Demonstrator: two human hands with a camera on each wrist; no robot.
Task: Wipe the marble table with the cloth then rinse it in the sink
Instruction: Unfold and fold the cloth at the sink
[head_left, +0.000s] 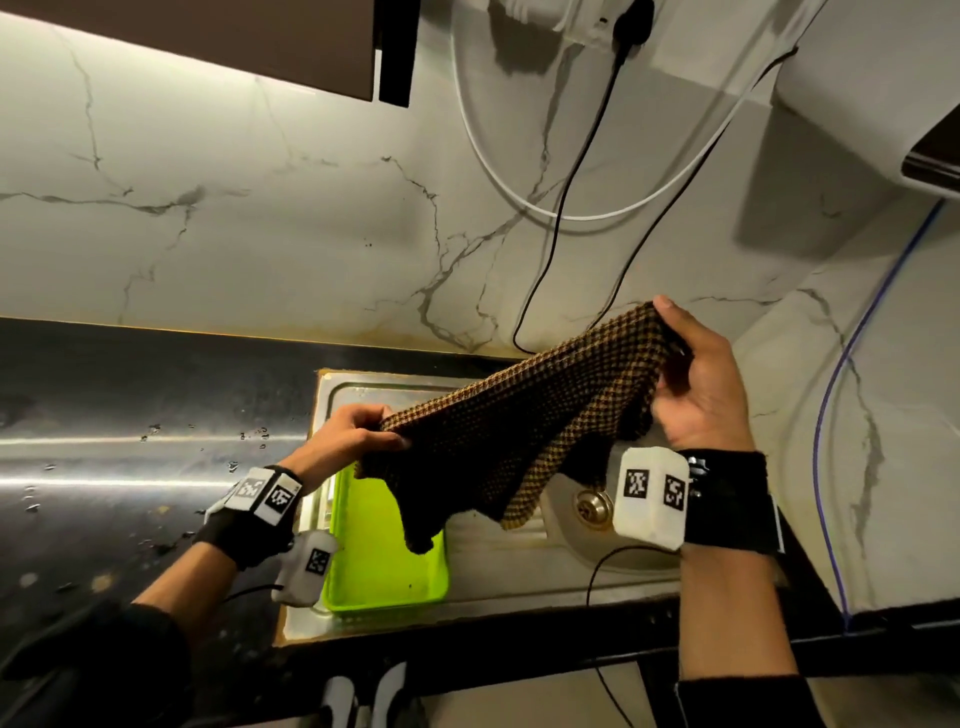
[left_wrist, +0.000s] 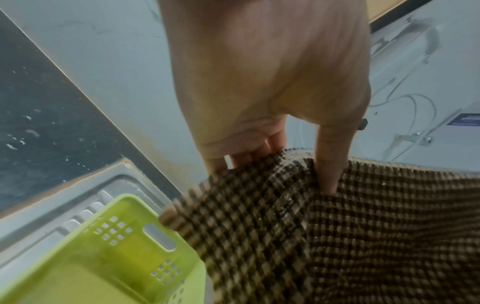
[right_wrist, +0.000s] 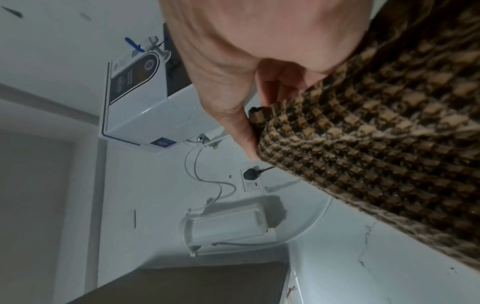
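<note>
A brown-and-tan checked cloth (head_left: 524, 415) is stretched in the air above the steel sink (head_left: 519, 540). My left hand (head_left: 353, 431) pinches its lower left corner, with the thumb pressed into the weave (left_wrist: 328, 164). My right hand (head_left: 696, 379) grips the upper right end, higher and nearer the wall; the wrist view shows fingers curled round the cloth's edge (right_wrist: 363, 127). The cloth's middle sags in folds toward the sink, and its lowest tip hangs over a green basket. The sink drain (head_left: 592, 506) shows below the cloth.
A lime green plastic basket (head_left: 384, 566) sits in the sink's left part. Dark wet countertop (head_left: 130, 467) runs to the left. A marble wall (head_left: 260, 234) stands behind, with black and white cables (head_left: 571, 182) hanging. A white appliance (right_wrist: 145, 115) is mounted above.
</note>
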